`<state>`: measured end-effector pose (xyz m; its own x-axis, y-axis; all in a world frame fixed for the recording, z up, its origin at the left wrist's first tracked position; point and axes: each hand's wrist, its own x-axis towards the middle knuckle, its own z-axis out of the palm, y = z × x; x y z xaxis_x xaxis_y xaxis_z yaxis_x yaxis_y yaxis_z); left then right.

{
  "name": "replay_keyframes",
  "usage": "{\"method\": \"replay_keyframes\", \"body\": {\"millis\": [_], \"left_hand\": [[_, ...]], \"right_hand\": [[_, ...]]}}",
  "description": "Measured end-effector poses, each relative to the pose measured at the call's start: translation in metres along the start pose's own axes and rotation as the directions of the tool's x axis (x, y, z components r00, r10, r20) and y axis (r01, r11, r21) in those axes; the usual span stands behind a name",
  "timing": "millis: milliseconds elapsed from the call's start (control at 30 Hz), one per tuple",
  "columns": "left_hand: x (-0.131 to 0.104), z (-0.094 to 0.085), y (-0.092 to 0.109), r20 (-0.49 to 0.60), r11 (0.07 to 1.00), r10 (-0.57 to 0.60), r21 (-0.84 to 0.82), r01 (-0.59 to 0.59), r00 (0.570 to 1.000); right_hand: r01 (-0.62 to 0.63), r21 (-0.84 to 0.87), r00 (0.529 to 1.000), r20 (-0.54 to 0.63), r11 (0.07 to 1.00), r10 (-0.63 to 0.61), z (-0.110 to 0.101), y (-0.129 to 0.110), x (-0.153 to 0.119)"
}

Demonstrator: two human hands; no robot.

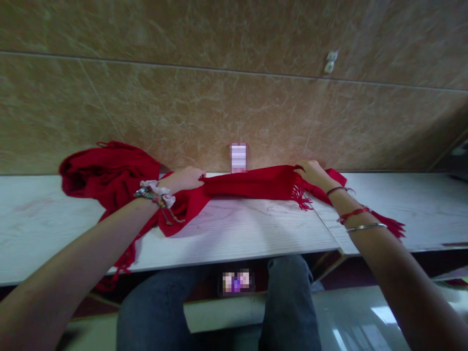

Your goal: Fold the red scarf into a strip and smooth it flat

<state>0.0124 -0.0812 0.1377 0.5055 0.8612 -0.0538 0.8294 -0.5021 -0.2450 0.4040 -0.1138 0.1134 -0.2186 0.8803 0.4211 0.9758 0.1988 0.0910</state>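
Observation:
A red fringed scarf [252, 184] lies along the white wooden bench top, with a length of it stretched between my two hands. My left hand [185, 179] pinches the scarf near the middle, fingers closed on its upper edge. Farther right, my right hand [313, 173] grips the upper edge above a tasselled end. More of the red fabric is bunched in a heap [109, 170] at the left against the wall, its fringe hanging over the front edge. Another fringed part [391, 225] comes out beneath my right forearm.
The white bench top [248, 229] runs along a brown marbled wall [204, 107]. A blurred pale card [239, 157] stands at the wall behind the scarf. White sockets [330, 62] sit higher up. My knees are below the front edge, beside a blurred object [236, 282].

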Motion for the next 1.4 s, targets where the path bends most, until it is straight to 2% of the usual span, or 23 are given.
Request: {"method": "replay_keyframes", "body": {"millis": [167,400,567,1167,1400], "left_hand": [[-0.001,0.002,0.0,-0.008,1.0,0.002,-0.013,-0.002,1.0],[0.0,0.01,-0.007,-0.061,0.999,-0.003,0.046,0.006,0.998],[-0.001,0.014,-0.01,-0.023,1.0,0.027,-0.001,-0.028,0.999],[0.001,0.01,-0.007,0.024,0.997,0.022,0.075,-0.024,0.999],[0.003,0.015,-0.011,0.024,0.993,0.055,0.1,-0.057,0.998]], "right_hand": [[0.018,0.016,1.0,0.018,1.0,-0.018,0.002,-0.002,-0.002],[-0.02,0.037,0.999,-0.038,0.999,0.022,0.003,-0.001,-0.002],[-0.023,0.01,0.999,-0.037,1.0,0.023,0.003,-0.002,-0.003],[0.025,0.001,0.999,0.043,1.0,-0.025,-0.001,-0.001,-0.013],[0.001,0.008,0.997,0.074,1.0,-0.002,0.0,0.0,-0.014]]}}
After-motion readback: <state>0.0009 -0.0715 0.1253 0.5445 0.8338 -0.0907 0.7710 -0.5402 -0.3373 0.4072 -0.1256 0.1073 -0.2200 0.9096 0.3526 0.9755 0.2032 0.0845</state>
